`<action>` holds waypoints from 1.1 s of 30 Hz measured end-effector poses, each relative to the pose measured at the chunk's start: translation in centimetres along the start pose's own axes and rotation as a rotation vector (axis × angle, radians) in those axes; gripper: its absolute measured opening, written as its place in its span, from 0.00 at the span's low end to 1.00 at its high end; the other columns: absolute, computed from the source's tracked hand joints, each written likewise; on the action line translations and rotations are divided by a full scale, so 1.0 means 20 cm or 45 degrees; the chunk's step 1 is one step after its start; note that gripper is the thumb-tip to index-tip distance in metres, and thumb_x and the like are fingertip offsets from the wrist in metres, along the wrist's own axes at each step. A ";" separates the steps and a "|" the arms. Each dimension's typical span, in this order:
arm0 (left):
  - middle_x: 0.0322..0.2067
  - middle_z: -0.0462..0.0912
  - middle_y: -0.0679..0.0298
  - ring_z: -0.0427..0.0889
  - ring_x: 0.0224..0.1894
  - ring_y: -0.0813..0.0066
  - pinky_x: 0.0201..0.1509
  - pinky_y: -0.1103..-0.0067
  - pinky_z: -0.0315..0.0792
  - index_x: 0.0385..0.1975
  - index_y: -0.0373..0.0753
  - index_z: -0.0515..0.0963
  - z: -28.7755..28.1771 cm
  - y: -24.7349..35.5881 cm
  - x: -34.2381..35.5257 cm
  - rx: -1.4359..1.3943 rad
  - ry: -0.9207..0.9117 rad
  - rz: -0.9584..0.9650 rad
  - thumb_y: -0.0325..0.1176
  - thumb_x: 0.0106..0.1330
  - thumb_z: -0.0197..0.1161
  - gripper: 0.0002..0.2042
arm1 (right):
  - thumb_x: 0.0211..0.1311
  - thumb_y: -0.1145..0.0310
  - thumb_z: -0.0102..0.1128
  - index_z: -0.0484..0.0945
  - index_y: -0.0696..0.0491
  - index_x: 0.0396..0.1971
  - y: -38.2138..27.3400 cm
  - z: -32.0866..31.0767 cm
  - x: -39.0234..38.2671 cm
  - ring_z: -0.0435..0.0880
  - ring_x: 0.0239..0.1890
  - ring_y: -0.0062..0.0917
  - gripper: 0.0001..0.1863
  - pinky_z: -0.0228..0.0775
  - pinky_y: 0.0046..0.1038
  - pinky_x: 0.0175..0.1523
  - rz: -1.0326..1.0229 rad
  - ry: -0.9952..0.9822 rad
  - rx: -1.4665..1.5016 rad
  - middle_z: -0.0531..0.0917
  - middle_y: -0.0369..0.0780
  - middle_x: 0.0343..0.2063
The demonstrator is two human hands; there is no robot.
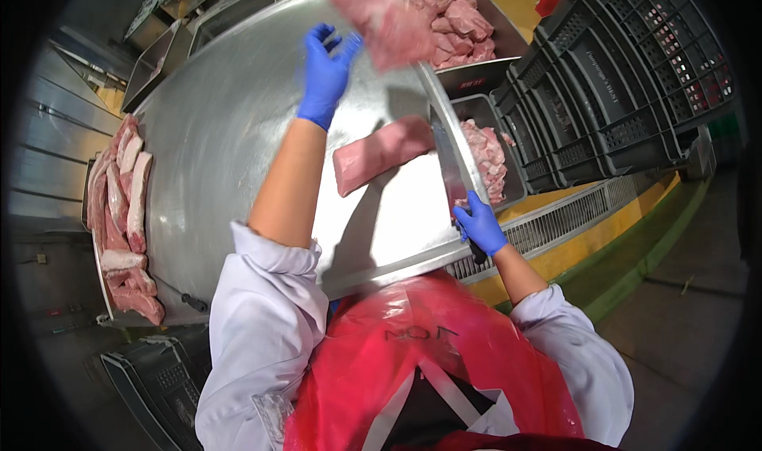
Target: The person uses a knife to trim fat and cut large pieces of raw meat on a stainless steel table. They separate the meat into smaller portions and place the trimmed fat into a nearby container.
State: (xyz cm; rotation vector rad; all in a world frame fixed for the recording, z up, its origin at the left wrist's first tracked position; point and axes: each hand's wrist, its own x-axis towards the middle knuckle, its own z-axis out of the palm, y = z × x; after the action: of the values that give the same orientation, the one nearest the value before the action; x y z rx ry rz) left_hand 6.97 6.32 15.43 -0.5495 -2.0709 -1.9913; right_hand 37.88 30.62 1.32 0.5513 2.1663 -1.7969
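My left hand (326,74), in a blue glove, is raised over the metal table (214,133) with its fingers apart. Just beyond its fingertips a large piece of raw pink meat (377,22) hangs in the air, smeared by motion and apart from the hand. A second thick meat piece (382,154) lies on the table between my two hands. At the table's right edge, my blue-gloved right hand (481,227) is closed round a black knife handle (477,252); I cannot make out its blade.
A metal tub of meat pieces (464,26) stands at the far right, with a grey bin of trimmings (486,153) nearer. Black crates (587,86) rise beyond. Long meat strips (119,189) lie at the left edge, near another black-handled tool (193,302).
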 end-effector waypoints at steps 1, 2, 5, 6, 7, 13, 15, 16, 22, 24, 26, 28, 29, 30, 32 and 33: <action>0.55 0.75 0.49 0.77 0.54 0.57 0.63 0.65 0.71 0.66 0.32 0.64 0.08 -0.21 -0.02 0.503 -0.057 0.271 0.50 0.64 0.72 0.38 | 0.71 0.65 0.60 0.70 0.58 0.49 0.02 -0.08 0.01 0.80 0.26 0.19 0.15 0.73 0.23 0.23 -0.015 0.052 0.057 0.82 0.39 0.31; 0.62 0.71 0.43 0.74 0.63 0.48 0.69 0.56 0.65 0.70 0.33 0.60 0.15 -0.43 -0.18 0.618 -0.290 0.130 0.58 0.58 0.74 0.48 | 0.71 0.65 0.59 0.70 0.58 0.49 0.06 -0.15 0.00 0.80 0.27 0.18 0.15 0.73 0.23 0.24 -0.024 0.105 0.121 0.82 0.38 0.30; 0.63 0.71 0.44 0.72 0.66 0.44 0.70 0.52 0.63 0.73 0.39 0.58 0.21 -0.62 -0.62 1.460 -1.072 -0.402 0.60 0.49 0.75 0.53 | 0.72 0.65 0.58 0.71 0.57 0.49 0.18 -0.33 -0.09 0.81 0.29 0.18 0.14 0.73 0.23 0.24 0.001 0.190 0.324 0.82 0.38 0.29; 0.59 0.74 0.44 0.75 0.63 0.43 0.69 0.55 0.67 0.71 0.34 0.60 0.20 -0.58 -0.65 1.601 -1.107 -0.309 0.57 0.50 0.73 0.51 | 0.72 0.65 0.58 0.71 0.57 0.48 0.24 -0.39 -0.12 0.81 0.28 0.18 0.13 0.73 0.23 0.24 -0.025 0.240 0.249 0.82 0.38 0.29; 0.51 0.77 0.48 0.80 0.54 0.48 0.59 0.55 0.74 0.70 0.37 0.61 0.18 -0.54 -0.66 1.658 -1.105 -0.246 0.47 0.52 0.73 0.45 | 0.72 0.65 0.58 0.72 0.57 0.48 0.33 -0.42 -0.16 0.81 0.28 0.18 0.13 0.73 0.23 0.24 -0.046 0.290 0.178 0.82 0.38 0.29; 0.56 0.78 0.45 0.80 0.58 0.48 0.62 0.60 0.76 0.68 0.31 0.62 -0.12 -0.54 -0.67 1.027 -0.824 -0.983 0.41 0.53 0.71 0.42 | 0.72 0.64 0.58 0.72 0.58 0.50 0.48 -0.49 -0.33 0.80 0.19 0.24 0.15 0.75 0.28 0.22 0.228 0.368 0.218 0.81 0.41 0.28; 0.59 0.78 0.49 0.78 0.61 0.54 0.66 0.62 0.75 0.69 0.33 0.63 -0.23 -0.62 -0.87 -0.062 -0.576 -1.293 0.40 0.57 0.69 0.39 | 0.72 0.64 0.58 0.71 0.58 0.50 0.47 -0.47 -0.34 0.81 0.19 0.24 0.16 0.75 0.29 0.22 0.255 0.343 0.257 0.81 0.41 0.28; 0.59 0.78 0.51 0.78 0.61 0.56 0.66 0.62 0.74 0.70 0.34 0.63 -0.25 -0.61 -0.92 -0.469 -0.474 -1.341 0.41 0.62 0.68 0.37 | 0.72 0.64 0.58 0.71 0.59 0.50 0.46 -0.47 -0.33 0.81 0.20 0.24 0.16 0.75 0.29 0.22 0.260 0.322 0.271 0.81 0.41 0.28; 0.40 0.81 0.59 0.82 0.42 0.64 0.54 0.65 0.78 0.46 0.41 0.75 0.29 -0.14 0.04 -1.233 -0.341 -1.042 0.47 0.75 0.57 0.15 | 0.73 0.68 0.58 0.71 0.58 0.50 0.45 -0.34 -0.10 0.77 0.21 0.21 0.13 0.70 0.23 0.23 -0.226 0.196 0.102 0.80 0.36 0.30; 0.42 0.79 0.62 0.80 0.43 0.65 0.52 0.67 0.76 0.50 0.46 0.74 0.35 0.00 0.32 -0.896 -0.159 -0.732 0.44 0.75 0.58 0.12 | 0.73 0.70 0.58 0.70 0.59 0.52 0.25 -0.25 -0.04 0.77 0.27 0.17 0.14 0.72 0.22 0.31 -0.002 0.168 0.199 0.79 0.37 0.32; 0.44 0.79 0.59 0.80 0.45 0.63 0.52 0.67 0.77 0.54 0.39 0.72 0.23 -0.07 0.29 -0.410 -0.194 -0.274 0.41 0.70 0.65 0.19 | 0.74 0.72 0.58 0.69 0.60 0.54 0.12 -0.16 0.05 0.79 0.32 0.18 0.15 0.75 0.24 0.35 0.050 0.063 0.240 0.79 0.39 0.35; 0.57 0.77 0.47 0.80 0.56 0.56 0.63 0.66 0.74 0.66 0.32 0.66 -0.01 -0.15 0.08 0.144 -0.249 -0.262 0.48 0.64 0.72 0.37 | 0.74 0.72 0.57 0.70 0.57 0.52 0.25 -0.05 0.24 0.77 0.28 0.16 0.12 0.70 0.21 0.32 -0.111 0.044 0.145 0.79 0.37 0.30; 0.62 0.74 0.45 0.78 0.62 0.54 0.68 0.66 0.71 0.72 0.32 0.60 -0.21 -0.24 -0.08 0.364 -0.338 -0.324 0.49 0.65 0.71 0.41 | 0.74 0.72 0.57 0.70 0.56 0.50 0.23 0.01 0.28 0.77 0.28 0.16 0.10 0.71 0.21 0.32 -0.099 -0.062 0.177 0.79 0.36 0.30; 0.66 0.71 0.44 0.73 0.68 0.54 0.70 0.65 0.70 0.74 0.34 0.58 -0.44 -0.38 -0.28 0.446 -0.306 -0.343 0.51 0.65 0.71 0.43 | 0.74 0.73 0.56 0.70 0.54 0.48 0.20 0.10 0.33 0.77 0.28 0.16 0.08 0.71 0.21 0.32 -0.087 -0.153 0.216 0.79 0.36 0.30; 0.70 0.66 0.46 0.70 0.71 0.52 0.71 0.63 0.69 0.75 0.35 0.57 -1.01 -0.56 -0.62 0.515 -0.255 -0.690 0.50 0.65 0.72 0.45 | 0.74 0.73 0.56 0.70 0.53 0.45 0.15 0.28 0.41 0.77 0.27 0.16 0.05 0.71 0.22 0.32 0.023 -0.243 0.168 0.78 0.35 0.29; 0.71 0.64 0.47 0.70 0.70 0.51 0.71 0.63 0.69 0.75 0.36 0.56 -1.34 -0.69 -0.81 0.482 -0.122 -0.824 0.49 0.65 0.73 0.45 | 0.75 0.73 0.55 0.70 0.53 0.44 0.11 0.39 0.44 0.77 0.27 0.15 0.04 0.72 0.22 0.32 0.081 -0.284 0.142 0.78 0.35 0.29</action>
State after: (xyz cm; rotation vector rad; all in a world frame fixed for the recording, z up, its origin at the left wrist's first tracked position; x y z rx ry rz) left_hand 13.38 -22.29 -2.05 0.1256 -2.8560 -1.7761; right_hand 30.76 24.31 -5.99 0.4165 1.8908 -1.8562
